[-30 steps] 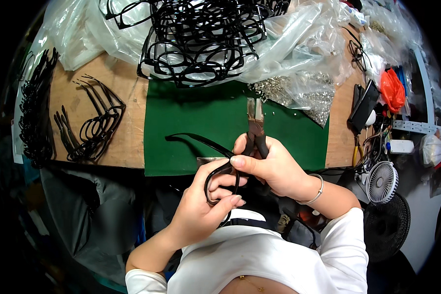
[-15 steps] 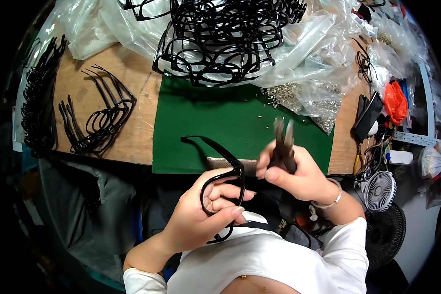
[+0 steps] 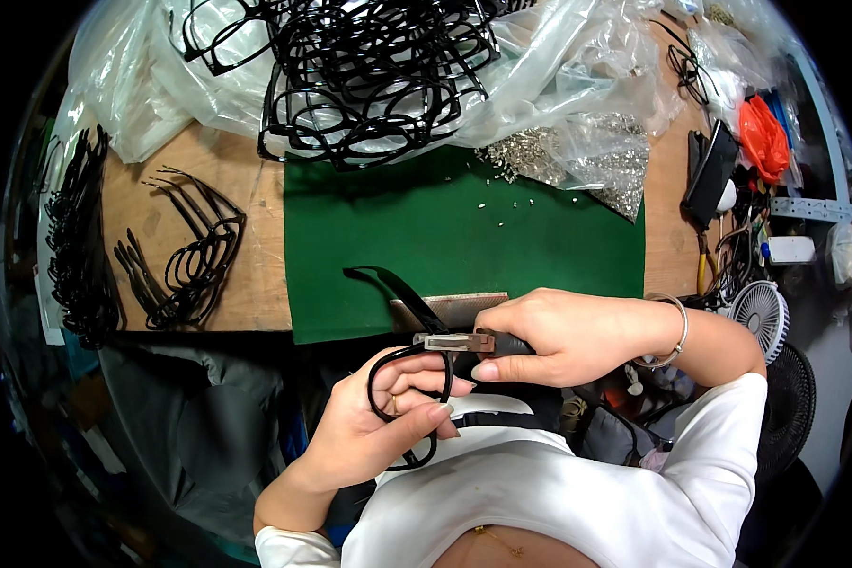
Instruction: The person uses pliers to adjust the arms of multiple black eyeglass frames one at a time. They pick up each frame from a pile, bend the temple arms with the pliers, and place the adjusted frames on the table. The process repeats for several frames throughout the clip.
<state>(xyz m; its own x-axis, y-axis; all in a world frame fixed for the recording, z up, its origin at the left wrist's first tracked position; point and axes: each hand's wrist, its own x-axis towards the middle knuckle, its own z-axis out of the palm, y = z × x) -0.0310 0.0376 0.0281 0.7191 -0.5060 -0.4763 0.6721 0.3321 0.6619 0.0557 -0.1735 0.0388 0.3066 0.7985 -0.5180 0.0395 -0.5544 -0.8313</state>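
Below the near edge of the green mat (image 3: 464, 237), my left hand (image 3: 355, 431) is closed around a black eyeglass frame (image 3: 448, 379). One of its temples extends up and left over the mat. My right hand (image 3: 563, 336) grips pliers (image 3: 454, 342) by their dark handles, the metal jaws pointing left. Those jaws lie at the frame's upper corner, where temple and front meet; whether they pinch it I cannot tell. Just behind them, a textured flat strip (image 3: 454, 310) sits at the mat's edge.
A heap of black eyeglass frames (image 3: 369, 95) lies on clear plastic at the back. Several more frames (image 3: 199, 256) rest on the wood at left, beside a long stack (image 3: 80, 237). Small metal pieces (image 3: 521, 151) spill from a bag. A phone (image 3: 710, 175) and small fan (image 3: 759, 317) are at right.
My right hand has swung the pliers from pointing upward to pointing left, bringing their jaws to the frame's corner. My left hand keeps its hold. The view has shifted slightly.
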